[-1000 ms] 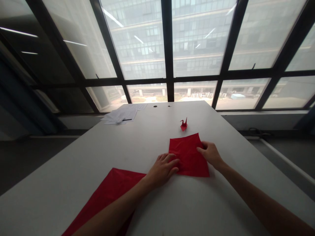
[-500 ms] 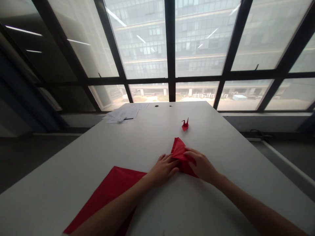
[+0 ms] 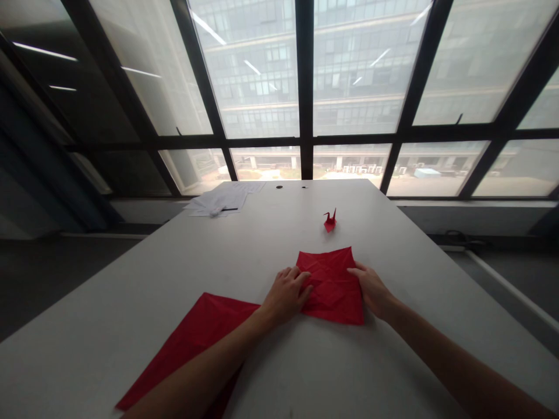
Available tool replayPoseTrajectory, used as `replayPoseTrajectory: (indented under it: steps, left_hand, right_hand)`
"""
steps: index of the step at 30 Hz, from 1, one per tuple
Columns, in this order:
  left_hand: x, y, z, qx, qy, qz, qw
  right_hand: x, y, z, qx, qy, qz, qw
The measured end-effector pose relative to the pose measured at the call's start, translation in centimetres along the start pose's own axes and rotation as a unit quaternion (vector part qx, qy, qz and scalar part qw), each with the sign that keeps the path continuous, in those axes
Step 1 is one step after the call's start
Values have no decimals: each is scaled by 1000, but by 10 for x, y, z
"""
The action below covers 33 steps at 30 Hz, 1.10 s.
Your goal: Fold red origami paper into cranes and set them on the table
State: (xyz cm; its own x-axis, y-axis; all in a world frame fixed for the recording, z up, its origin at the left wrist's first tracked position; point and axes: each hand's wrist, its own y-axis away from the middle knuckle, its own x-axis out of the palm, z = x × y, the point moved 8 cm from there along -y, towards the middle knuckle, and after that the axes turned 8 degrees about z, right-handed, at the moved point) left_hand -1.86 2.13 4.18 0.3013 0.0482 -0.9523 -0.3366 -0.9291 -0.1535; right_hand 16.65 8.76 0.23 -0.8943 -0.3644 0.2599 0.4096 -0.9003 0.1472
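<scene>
Both hands, left (image 3: 286,294) and right (image 3: 371,289), press seemingly flat, released fingers on the red paper (image 3: 332,285).

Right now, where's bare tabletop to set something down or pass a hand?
Bare: the wide strip of table between the white papers and the large red sheet; the right side past the right hand; the near edge between the forearms. Crowded: the centre, where the left hand and right hand flank the small red sheet, paper crane just beyond.

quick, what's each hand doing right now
Left hand: open, fingers pressing the left edge of the red paper.
Right hand: open, fingers resting on the paper's right edge.
</scene>
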Motion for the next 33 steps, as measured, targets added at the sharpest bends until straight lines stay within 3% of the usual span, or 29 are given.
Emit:
replayPoseTrajectory:
  steps: [4,8,15,24,26,29,33]
  left_hand:
    - [12,1,1,33,3,31,999]
    - [21,2,5,34,16,62,997]
    - [19,2,7,26,-3,61,998]
    - [22,1,6,31,-2,61,998]
    - [17,-1,7,31,22,41,998]
    - [1,-3,17,-2,95,-48,994]
    - [-17,0,27,-41,133,-154,978]
  right_hand:
    - [1,1,-5,-13,-4,-9,1000]
    - [8,4,5,-71,81,2,994]
    - [38,21,32,-194,253,30,947]
    - [42,24,38,-200,259,41,944]
    - [35,18,36,-174,229,42,957]
    - [17,7,31,-115,166,33,979]
    - [-8,0,42,-103,185,-14,977]
